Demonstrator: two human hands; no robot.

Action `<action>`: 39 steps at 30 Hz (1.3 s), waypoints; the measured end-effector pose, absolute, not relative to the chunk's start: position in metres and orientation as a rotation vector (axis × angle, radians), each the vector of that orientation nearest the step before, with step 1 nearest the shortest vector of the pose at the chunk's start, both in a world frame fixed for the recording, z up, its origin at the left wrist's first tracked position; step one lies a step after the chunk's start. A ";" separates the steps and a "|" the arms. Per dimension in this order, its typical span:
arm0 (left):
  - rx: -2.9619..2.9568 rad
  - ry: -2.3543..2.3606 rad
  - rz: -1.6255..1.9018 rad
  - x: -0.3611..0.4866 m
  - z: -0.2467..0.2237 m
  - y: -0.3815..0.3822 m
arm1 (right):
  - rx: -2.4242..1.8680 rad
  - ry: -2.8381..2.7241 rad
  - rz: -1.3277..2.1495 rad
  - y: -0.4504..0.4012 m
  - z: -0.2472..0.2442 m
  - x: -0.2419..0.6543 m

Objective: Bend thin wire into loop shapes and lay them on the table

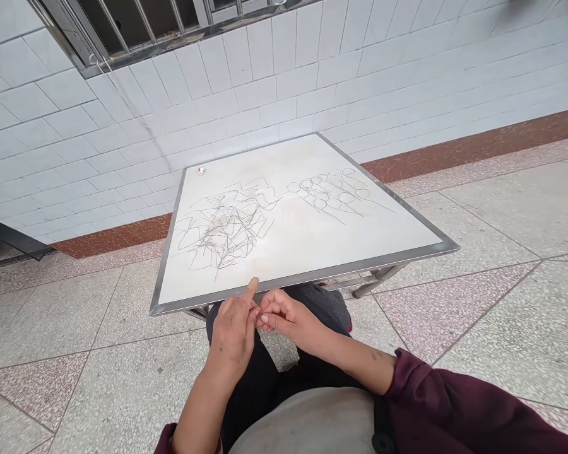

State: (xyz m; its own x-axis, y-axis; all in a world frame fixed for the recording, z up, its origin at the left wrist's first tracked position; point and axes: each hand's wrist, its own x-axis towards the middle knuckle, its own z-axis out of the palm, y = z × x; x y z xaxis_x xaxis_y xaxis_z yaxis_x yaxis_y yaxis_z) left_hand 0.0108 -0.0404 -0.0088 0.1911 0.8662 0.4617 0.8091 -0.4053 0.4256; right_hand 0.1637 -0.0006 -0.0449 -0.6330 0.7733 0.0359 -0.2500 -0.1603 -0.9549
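1. The left hand (231, 325) and right hand (296, 321) meet just off the near edge of the table (293, 252), roughly midway along it. Both are narrow, with their fingertips drawn together and touching; one finger of the left hand, with a yellowish tip, points out toward the table.

2. Whether a fine strand sits between those fingertips cannot be told; anything there is too thin to make out.

3. On the left part of the table lie the tangled strands (230, 230), dark, thin and crossing each other in a loose heap. On the right part of the table, toward its far side, are the looped strands (334, 203), many showing a round end and a straighter tail, spread with some overlap.

4. A small red-and-white item (201, 170) rests by the far left corner of the table.

5. The step in hand looks like close fingertip work, done off the table's near edge and touching nothing on its top. Judging from the pose, the next move calls for a light, steady pinch from both hands. Any reach to the left part of the table would need one strand singled out, since its neighbours could catch and drag along.
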 end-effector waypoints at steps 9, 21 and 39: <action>2.285 1.710 0.858 0.012 -0.011 -0.039 | -0.708 -1.401 1.805 -0.001 -0.048 0.162; 2.144 1.713 0.826 0.014 0.002 -0.038 | -0.664 -2.056 0.767 0.004 -0.047 0.171; 2.300 1.674 0.745 0.012 0.000 -0.029 | -0.517 -2.201 0.539 0.016 -0.040 0.187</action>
State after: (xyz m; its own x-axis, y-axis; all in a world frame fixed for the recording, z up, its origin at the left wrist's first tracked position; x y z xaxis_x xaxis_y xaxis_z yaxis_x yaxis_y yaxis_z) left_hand 0.0117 -0.0287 -0.0003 0.2313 0.9323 0.2782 0.8310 -0.3380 0.4419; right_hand 0.1874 0.0158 -0.0401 -0.6010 0.5239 0.6036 0.1854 0.8260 -0.5323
